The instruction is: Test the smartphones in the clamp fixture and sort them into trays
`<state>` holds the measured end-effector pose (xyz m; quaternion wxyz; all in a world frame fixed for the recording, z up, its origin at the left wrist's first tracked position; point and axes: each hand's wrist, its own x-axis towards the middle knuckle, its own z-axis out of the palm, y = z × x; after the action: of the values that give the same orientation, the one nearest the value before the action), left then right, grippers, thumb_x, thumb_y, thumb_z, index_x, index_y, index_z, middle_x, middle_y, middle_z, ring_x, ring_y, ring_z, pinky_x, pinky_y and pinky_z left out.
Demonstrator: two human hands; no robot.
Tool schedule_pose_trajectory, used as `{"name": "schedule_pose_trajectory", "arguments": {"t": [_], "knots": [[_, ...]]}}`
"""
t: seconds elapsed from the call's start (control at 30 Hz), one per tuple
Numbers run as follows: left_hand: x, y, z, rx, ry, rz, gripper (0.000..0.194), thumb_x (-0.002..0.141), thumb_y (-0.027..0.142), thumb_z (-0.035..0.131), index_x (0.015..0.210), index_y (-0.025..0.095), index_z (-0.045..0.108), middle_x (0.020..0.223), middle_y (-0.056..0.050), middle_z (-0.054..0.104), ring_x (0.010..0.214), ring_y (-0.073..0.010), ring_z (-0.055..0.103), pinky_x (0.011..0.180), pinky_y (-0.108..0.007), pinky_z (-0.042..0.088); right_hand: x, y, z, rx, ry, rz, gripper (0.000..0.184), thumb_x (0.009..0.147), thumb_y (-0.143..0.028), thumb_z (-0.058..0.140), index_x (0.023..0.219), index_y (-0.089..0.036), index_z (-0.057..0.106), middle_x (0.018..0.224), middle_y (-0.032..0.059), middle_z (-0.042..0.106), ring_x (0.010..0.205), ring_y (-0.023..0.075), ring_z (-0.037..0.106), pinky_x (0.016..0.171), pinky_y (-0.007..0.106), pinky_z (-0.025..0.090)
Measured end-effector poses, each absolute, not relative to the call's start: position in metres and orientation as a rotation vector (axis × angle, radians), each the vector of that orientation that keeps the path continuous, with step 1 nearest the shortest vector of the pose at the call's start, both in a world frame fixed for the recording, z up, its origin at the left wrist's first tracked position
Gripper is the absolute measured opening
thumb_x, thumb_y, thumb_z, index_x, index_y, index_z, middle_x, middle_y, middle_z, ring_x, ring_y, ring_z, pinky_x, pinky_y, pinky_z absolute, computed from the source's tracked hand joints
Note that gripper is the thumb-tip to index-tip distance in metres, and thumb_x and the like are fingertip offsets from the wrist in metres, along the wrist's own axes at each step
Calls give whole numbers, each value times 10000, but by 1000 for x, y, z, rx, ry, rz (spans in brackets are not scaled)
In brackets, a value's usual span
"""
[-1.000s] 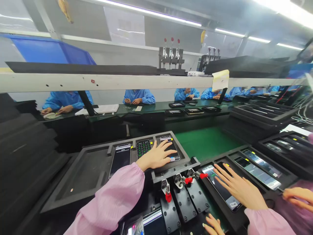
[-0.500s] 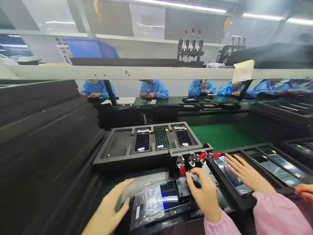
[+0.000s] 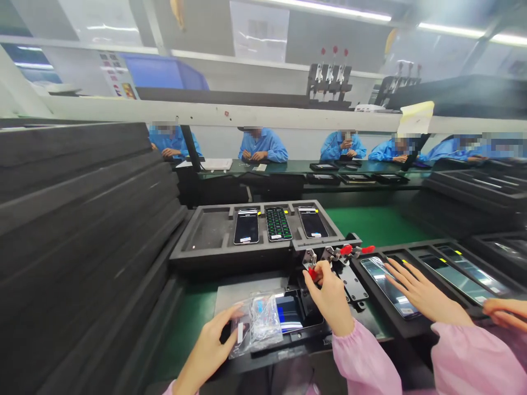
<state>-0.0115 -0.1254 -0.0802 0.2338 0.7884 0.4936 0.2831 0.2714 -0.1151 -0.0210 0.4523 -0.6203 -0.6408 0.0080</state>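
Note:
My right hand pinches the red tip of a toggle clamp handle between thumb and index finger. Under that clamp lies a smartphone in a black fixture, its screen lit with blue and white bands. A clear plastic bag covers the phone's left part. At the bag's left edge is my left hand, thumb and fingers apart, fingertips touching the plastic. Two more red clamp handles rise to the right, beside a metal plate.
A grey foam tray behind the fixture holds three phones. On the right, a co-worker's hand rests over a phone in another tray; their other hand is at the edge. Stacked black trays rise on the left.
My right hand has closed on the red clamp handle. My left hand has moved right to the plastic bag's edge. The view has shifted slightly.

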Motion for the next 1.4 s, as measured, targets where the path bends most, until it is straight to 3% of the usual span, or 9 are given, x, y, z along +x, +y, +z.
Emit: {"name": "schedule_pose_trajectory", "arguments": {"t": [0.17,0.4,0.63,0.73,0.83,0.93,1.07,1.23,1.4], "knots": [[-11,-124,-85,2079,1354,814,355,805,275,531,1157,318,512,978,39,707,933,-191,653,874,-300,498,271,-113,-21,-1520,-1544,40,102,844,-331,436,837,-236,398,625,-29,538,479,123,536,500,247,443],[4,-122,-75,2028,1323,799,87,817,271,498,754,272,559,827,44,691,805,-182,661,730,-261,517,277,-121,-8,-1430,-1400,0,295,811,-244,520,1056,-226,356,527,-76,420,450,116,453,515,253,447],[43,-113,-66,2069,1171,745,90,785,190,492,712,241,504,742,31,647,741,-179,634,694,-262,489,307,-117,35,-1389,-1341,-382,362,793,-253,556,1138,-176,475,1054,97,510,800,153,530,658,307,474],[42,-110,-66,2090,1171,702,51,795,201,493,788,239,526,775,24,638,757,-177,618,714,-274,482,315,-113,45,-1399,-1477,-325,291,822,-242,516,1109,-193,531,1083,92,507,868,160,537,700,313,477],[38,-110,-68,2138,1138,639,137,796,183,479,908,235,539,883,-5,630,838,-183,602,777,-294,477,317,-118,44,-1344,-1524,-287,146,823,-215,517,945,-202,597,921,44,578,867,159,544,744,318,465],[38,-112,-67,2222,1062,583,400,742,98,473,1113,247,493,1109,-40,562,1037,-198,529,927,-328,414,312,-133,24,-1296,-1450,-387,70,786,-159,572,818,-202,617,806,14,626,783,149,546,752,329,441],[45,-112,-64,2326,1009,439,785,605,10,462,1309,336,341,1217,-29,464,1158,-213,426,1003,-363,349,303,-148,-21,-1416,-1430,-622,202,758,-148,614,940,-231,643,904,5,684,673,145,508,708,360,388],[49,-106,-64,2408,1010,386,822,604,18,456,1333,368,311,1170,-29,471,1172,-236,397,1023,-414,315,302,-146,-46,-1554,-1568,-542,247,802,-251,579,1043,-216,619,1053,30,650,747,175,518,763,410,370],[47,-110,-62,2351,982,405,872,582,15,452,1365,332,234,1224,-33,451,1177,-222,397,1033,-383,315,311,-154,-38,-1415,-1463,-399,192,823,-191,524,985,-201,627,1030,50,648,889,200,525,798,407,416]]}}
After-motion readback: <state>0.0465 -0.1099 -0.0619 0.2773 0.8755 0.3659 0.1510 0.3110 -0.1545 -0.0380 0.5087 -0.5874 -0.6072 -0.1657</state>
